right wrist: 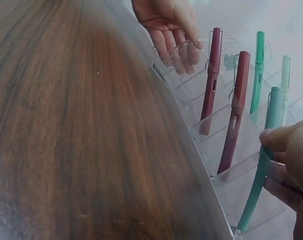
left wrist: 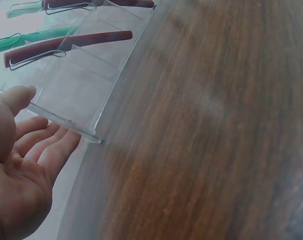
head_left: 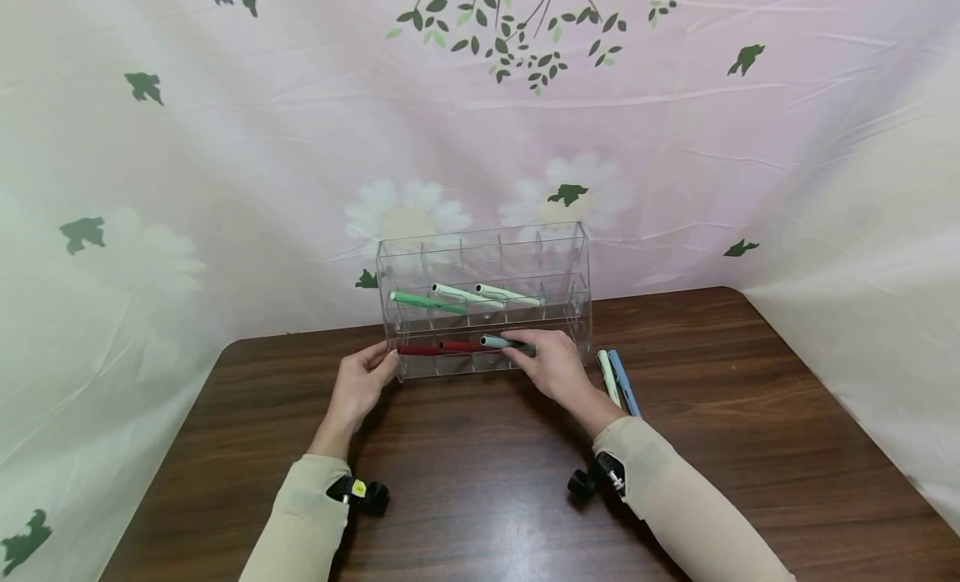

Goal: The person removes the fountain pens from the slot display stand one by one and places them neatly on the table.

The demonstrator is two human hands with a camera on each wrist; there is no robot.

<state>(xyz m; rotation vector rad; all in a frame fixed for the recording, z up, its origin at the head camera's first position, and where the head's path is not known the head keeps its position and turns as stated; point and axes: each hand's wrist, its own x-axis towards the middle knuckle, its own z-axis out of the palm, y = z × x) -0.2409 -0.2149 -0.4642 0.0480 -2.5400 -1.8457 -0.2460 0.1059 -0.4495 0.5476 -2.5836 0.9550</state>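
Note:
A clear tiered pen rack (head_left: 453, 364) stands near the back of the table. My left hand (head_left: 360, 388) holds its left end, thumb on one side of the side panel and fingers on the other. Between right thumb and fingers, my right hand (head_left: 553, 363) pinches a teal pen (right wrist: 274, 107), whose lower end is in a front-row compartment. Left of it in that row lean two dark red pens (head_left: 418, 350). The row behind holds a green pen (head_left: 427, 302) and two pale green pens (head_left: 465, 295).
On the dark wooden table (head_left: 465, 465), right of the rack, a pale green pen (head_left: 608, 378) and a blue pen (head_left: 624, 382) lie side by side by the right wrist. A patterned cloth (head_left: 300, 190) hangs right behind the rack.

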